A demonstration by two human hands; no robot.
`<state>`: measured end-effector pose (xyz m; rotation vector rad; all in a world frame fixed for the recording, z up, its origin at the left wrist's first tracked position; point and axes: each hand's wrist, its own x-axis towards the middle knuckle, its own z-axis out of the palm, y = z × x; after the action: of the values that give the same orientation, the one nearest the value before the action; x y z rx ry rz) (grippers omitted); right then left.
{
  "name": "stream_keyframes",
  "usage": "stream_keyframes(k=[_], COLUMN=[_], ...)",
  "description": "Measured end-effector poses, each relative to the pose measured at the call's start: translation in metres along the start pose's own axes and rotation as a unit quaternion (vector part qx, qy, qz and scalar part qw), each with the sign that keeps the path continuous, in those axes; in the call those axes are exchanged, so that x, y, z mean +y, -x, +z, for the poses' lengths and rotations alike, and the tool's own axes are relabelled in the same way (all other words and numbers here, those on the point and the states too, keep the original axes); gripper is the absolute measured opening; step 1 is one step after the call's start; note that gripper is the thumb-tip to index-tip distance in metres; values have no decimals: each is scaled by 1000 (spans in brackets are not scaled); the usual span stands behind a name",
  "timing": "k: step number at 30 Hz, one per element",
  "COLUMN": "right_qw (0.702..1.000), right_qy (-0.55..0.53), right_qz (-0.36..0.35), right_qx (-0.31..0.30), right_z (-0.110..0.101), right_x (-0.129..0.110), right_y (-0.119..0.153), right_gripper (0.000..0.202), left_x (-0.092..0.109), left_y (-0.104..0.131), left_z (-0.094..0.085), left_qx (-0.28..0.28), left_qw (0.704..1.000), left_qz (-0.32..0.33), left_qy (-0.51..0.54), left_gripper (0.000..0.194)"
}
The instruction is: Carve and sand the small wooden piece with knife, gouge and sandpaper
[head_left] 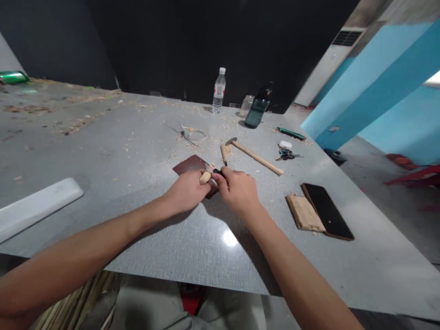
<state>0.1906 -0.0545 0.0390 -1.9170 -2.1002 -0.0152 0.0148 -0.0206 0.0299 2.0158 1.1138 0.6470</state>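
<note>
My left hand (189, 190) is closed around a small pale wooden piece (205, 178) at the middle of the grey table (154, 247). Close on its right, my right hand (239, 187) grips a tool with a black handle (217, 172); its blade points toward the wooden piece and is mostly too small to make out. Beneath the hands lies a dark reddish-brown sheet (192, 165), partly covered by my left hand. Just beyond my right hand is a wooden-handled tool (223, 153), with wood shavings (227, 149) around it.
A hammer (257, 157) lies beyond my right hand. Farther back stand a water bottle (219, 91) and a dark bottle (257, 110). To the right are keys (287, 155), a wooden block (304, 213) and a phone (328, 211); a white case (37, 206) lies left.
</note>
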Motion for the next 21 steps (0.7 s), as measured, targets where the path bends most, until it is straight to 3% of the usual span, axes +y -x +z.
stream_keyframes(k=[5, 9, 15, 21], right_qw=[993, 983, 972, 955], right_qy=[-79, -156, -230, -288], right_qz=[49, 35, -2, -73], right_qx=[66, 94, 54, 14], right_z=[-4, -3, -4, -2], right_x=[15, 20, 2, -10], right_y=[-6, 0, 13, 22], right_gripper=[59, 62, 55, 40], left_x=[-11, -14, -7, -14], left_y=[2, 3, 5, 2], left_z=[5, -1, -14, -21], left_qx=[-81, -148, -204, -267], left_qw=[979, 940, 877, 816], left_qz=[50, -18, -85, -118], left_qy=[179, 308, 426, 499], left_gripper=[7, 13, 14, 11])
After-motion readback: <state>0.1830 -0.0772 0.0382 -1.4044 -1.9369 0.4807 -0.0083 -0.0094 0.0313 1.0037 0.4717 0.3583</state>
